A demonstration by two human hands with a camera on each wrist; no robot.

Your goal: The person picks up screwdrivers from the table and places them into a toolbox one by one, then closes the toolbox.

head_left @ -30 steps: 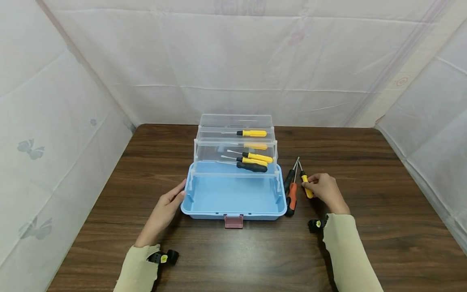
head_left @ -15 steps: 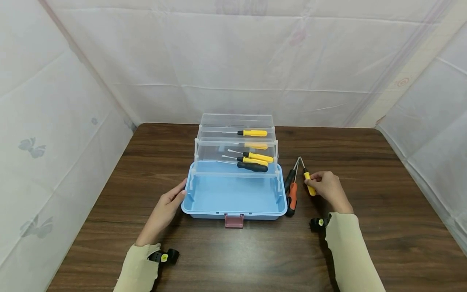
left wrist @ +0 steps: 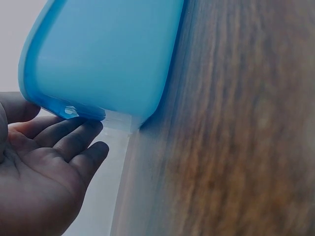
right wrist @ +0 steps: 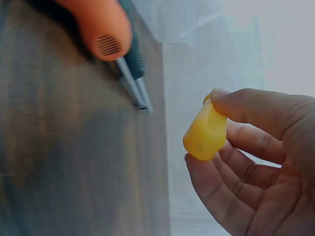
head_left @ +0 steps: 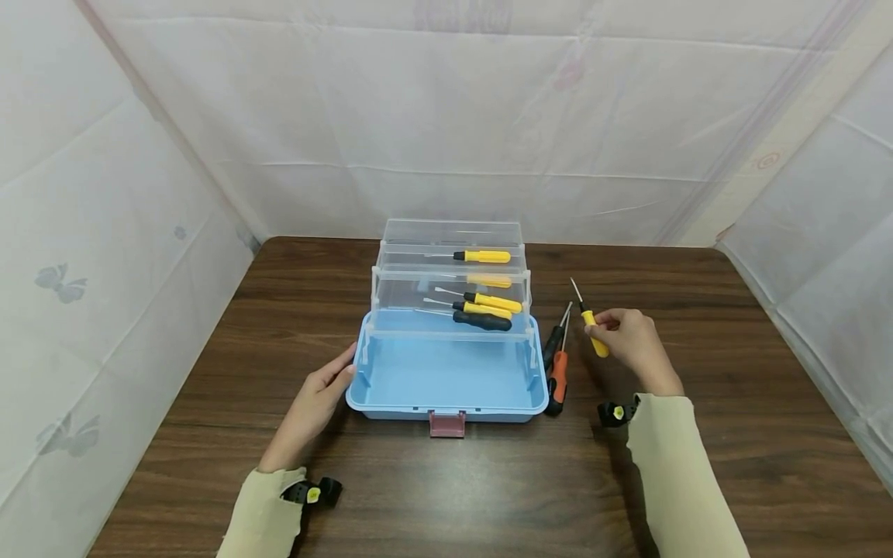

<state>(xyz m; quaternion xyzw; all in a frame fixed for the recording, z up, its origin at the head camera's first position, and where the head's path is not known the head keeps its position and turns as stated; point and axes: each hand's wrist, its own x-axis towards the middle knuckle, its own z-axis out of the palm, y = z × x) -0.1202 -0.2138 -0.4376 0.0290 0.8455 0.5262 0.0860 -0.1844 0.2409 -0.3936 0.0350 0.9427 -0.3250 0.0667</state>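
My right hand (head_left: 631, 345) pinches the yellow handle of a screwdriver (head_left: 600, 341) between thumb and fingertips, right of the toolbox. Its thin shaft points away and slightly left; in the right wrist view the yellow handle's end (right wrist: 203, 135) shows well. At the left end of the open blue toolbox (head_left: 446, 376), my left hand (head_left: 314, 403) holds the rim, thumb against the edge and fingers at the outer wall, as the left wrist view shows. Beside the box's right end lie an orange-and-black screwdriver (head_left: 558, 376) and a black-handled screwdriver (head_left: 554, 345).
Clear trays (head_left: 391, 291) fan out behind the blue base. They bear several yellow-handled screwdrivers (head_left: 487, 256) and one black-handled screwdriver (head_left: 481, 319). A pink latch (head_left: 446, 424) hangs at the box's front. White sheeting (head_left: 446, 116) borders the brown table (head_left: 446, 504) at back and sides.
The yellow screwdriver has moved up and away with my right hand, and its tip has come apart from the other two screwdrivers. My left hand and the toolbox have stayed in place.
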